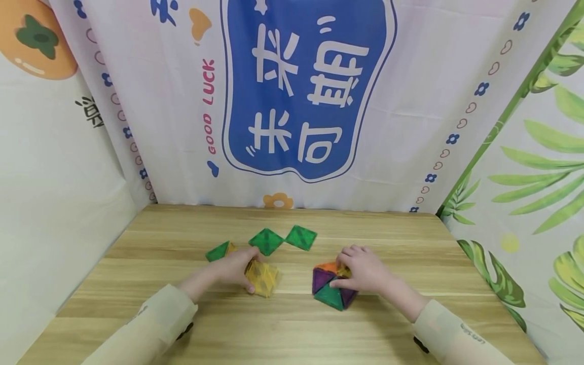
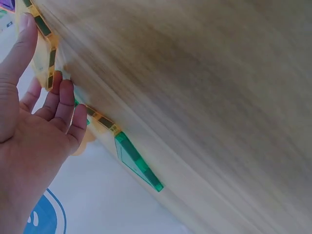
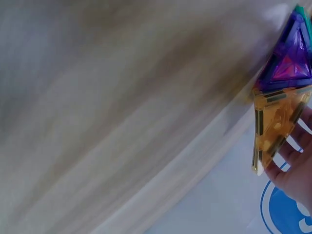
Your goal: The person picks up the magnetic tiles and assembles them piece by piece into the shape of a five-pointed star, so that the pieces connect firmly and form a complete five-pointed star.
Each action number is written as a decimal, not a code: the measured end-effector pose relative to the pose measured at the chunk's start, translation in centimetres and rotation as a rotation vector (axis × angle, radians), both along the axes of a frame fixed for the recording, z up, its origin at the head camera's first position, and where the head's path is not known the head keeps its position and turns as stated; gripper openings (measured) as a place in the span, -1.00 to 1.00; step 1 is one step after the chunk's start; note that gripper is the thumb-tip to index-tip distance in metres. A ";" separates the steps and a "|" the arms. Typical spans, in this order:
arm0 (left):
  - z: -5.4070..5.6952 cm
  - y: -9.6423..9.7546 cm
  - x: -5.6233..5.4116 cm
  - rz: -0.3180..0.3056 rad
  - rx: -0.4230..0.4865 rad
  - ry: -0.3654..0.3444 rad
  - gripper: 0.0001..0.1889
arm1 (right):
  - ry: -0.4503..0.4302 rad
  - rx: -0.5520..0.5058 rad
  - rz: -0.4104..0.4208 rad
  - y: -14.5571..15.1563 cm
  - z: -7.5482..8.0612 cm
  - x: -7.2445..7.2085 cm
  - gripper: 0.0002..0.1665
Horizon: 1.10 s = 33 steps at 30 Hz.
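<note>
On the wood-grain table (image 1: 283, 329), at far left, a green tile (image 1: 216, 252) is set against a yellow-orange one (image 1: 231, 248). By the left hand (image 1: 234, 268), half open, a yellow piece (image 1: 264, 279) is gripped between thumb and fingers. Behind it, two green diamonds (image 1: 266, 241) (image 1: 301, 237) are laid nearly corner to corner. Further right, a purple, orange and green cluster (image 1: 329, 295) is seen; its yellow triangle (image 3: 279, 119) is pinched by the right hand's (image 1: 362, 268) partly curled fingers.
</note>
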<state>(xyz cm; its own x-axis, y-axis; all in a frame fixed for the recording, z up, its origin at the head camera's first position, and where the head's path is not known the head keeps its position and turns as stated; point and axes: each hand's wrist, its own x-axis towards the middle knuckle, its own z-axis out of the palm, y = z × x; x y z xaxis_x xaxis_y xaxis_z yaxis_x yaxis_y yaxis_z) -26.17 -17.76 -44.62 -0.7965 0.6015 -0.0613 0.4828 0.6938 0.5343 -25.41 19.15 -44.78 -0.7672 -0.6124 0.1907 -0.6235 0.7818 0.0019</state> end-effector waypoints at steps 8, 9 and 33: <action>-0.1 -0.3 -0.7 0.019 0.116 -0.036 -0.52 | -0.032 -0.021 -0.044 -1.3 -0.6 0.8 -0.20; -0.1 -0.3 -0.8 0.017 0.133 -0.041 -0.56 | -0.041 -0.023 -0.050 -1.5 -0.6 0.9 -0.20; 2.8 2.0 -2.8 0.084 0.264 -0.005 -0.73 | -0.317 -0.188 0.300 0.1 -0.3 0.0 -0.53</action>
